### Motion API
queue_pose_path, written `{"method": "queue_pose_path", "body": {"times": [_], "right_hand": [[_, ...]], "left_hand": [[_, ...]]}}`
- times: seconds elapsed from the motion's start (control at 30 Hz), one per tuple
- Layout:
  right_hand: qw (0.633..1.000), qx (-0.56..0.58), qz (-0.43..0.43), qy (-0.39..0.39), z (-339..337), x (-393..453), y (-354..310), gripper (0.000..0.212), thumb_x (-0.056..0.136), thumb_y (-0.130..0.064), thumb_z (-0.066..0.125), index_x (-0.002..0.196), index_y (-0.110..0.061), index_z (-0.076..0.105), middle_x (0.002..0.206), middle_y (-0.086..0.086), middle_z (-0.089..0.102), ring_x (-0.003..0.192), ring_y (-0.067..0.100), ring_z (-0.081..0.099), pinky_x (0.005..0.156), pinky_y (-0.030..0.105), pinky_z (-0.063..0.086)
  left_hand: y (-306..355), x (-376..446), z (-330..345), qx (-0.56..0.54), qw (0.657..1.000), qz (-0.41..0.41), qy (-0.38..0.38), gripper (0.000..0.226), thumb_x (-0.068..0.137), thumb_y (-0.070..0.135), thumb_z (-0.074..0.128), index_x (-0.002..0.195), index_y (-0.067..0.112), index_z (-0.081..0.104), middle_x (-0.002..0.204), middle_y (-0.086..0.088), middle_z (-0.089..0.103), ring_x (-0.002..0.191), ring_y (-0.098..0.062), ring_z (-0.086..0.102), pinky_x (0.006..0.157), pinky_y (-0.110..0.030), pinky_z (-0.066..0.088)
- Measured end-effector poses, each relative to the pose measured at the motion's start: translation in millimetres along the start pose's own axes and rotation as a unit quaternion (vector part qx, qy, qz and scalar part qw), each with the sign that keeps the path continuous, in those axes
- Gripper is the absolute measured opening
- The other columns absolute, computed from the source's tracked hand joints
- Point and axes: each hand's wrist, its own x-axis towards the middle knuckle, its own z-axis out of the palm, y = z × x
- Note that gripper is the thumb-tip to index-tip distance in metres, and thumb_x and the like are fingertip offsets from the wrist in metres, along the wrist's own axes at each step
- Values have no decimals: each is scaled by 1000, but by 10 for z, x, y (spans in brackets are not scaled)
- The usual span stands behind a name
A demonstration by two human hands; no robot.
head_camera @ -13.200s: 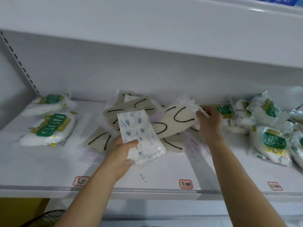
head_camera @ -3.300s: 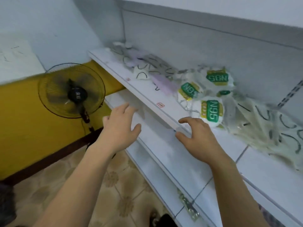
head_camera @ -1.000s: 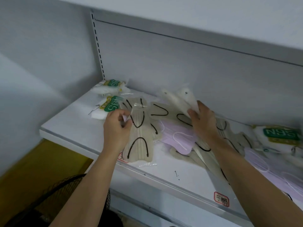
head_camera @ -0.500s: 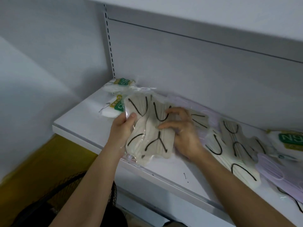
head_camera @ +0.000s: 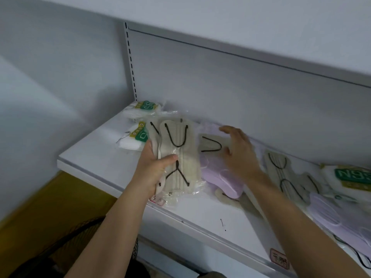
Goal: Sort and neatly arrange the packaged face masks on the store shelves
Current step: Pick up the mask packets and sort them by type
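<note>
My left hand (head_camera: pixel 154 169) grips a small stack of beige masks (head_camera: pixel 178 155) in clear wrappers, thumb across the front and fingers behind, held just above the front left part of the shelf (head_camera: pixel 96 157). My right hand (head_camera: pixel 239 155) is spread open, holding nothing, hovering over a loose beige pack (head_camera: pixel 210 146) that lies on a heap of lilac masks (head_camera: pixel 218 175). I judge the main risk to be the slippery film: the packs in my grip are fanned a little, not squared, and if I loosen my thumb while reaching with the other hand, the back ones could slide out over the shelf's front lip, which is right below them. Dragging the loose beige pack could also pull lilac ones along with it, since they overlap. To the left, two white N95 packs (head_camera: pixel 138 135) with green labels sit near the back corner, just beside my stack, so there is little room there to set the beige pile down. Further right lie more beige packs (head_camera: pixel 281 167), another N95 pack (head_camera: pixel 349 175) and more lilac ones (head_camera: pixel 329 209), all mixed and overlapping. A price tag (head_camera: pixel 280 260) is fixed to the shelf edge, and a fan grille (head_camera: pixel 66 247) shows below.
</note>
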Motion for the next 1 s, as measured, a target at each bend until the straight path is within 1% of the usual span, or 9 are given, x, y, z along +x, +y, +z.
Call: {"method": "queue_pose_path", "body": {"times": [0.17,0.27,0.33,0.4,0.53,0.63,0.73,0.9,1.0], "right_hand": [[959,-166,155,-168,-118,274,334,54,93,-29,65,145,-27,48,138,9,58,131,36,45,106,51,39],[982,-134,127,-32,-239,302,273,7,92,-20,58,92,-16,64,92,12,67,98,35,60,75,38,42],[986,-41,149,67,-388,271,221,22,91,-20,61,75,-6,54,71,13,58,67,30,56,56,34,36],[957,156,211,121,-505,187,146,20,90,-19,69,84,-3,60,74,12,64,65,26,58,56,30,43],[795,556,242,10,-487,-160,-152,24,92,-13,73,112,1,69,108,23,74,101,40,70,90,55,59],[844,473,251,13,-389,-397,-359,15,92,-12,75,105,-6,73,94,9,79,87,22,77,74,33,60],[838,474,271,15,-304,-565,-317,23,87,-12,80,109,-10,73,96,7,80,88,25,78,79,44,63],[809,467,310,177,-520,-716,-35,41,79,-3,85,111,-17,65,96,4,77,86,22,77,76,42,64],[781,515,315,161,-617,-827,53,43,80,-2,83,115,-16,63,102,8,78,91,26,77,79,46,63]], "left_hand": [[-8,7,108,-12,1000,-9,-18,54,86,-11,70,130,19,61,113,-4,77,103,-19,75,77,-28,62],[-11,-3,156,-11,1000,-6,-8,56,85,-9,72,130,21,60,111,-2,78,102,-19,75,72,-26,61],[-2,-4,168,-5,1000,3,4,60,84,-6,75,133,25,59,113,3,77,104,-15,74,75,-26,60],[19,-9,204,11,999,25,18,62,83,-4,78,133,28,58,113,9,76,104,-7,73,80,-23,57],[70,-27,427,52,996,72,20,56,81,-5,79,111,38,57,97,28,72,91,16,66,76,-7,50],[74,-50,679,60,996,62,-14,47,81,-4,78,114,27,62,99,15,77,95,-7,74,78,-23,58],[72,-105,905,14,996,-5,-90,24,95,13,67,118,20,66,107,-4,78,101,-23,75,88,-43,59],[-7,-123,1135,32,995,-3,-93,31,93,-3,53,117,13,66,85,-6,76,74,-19,69,63,-28,54],[-79,-155,1301,118,988,61,-77,37,86,1,71,117,22,64,86,-2,78,71,-16,71,62,-32,57]]}}
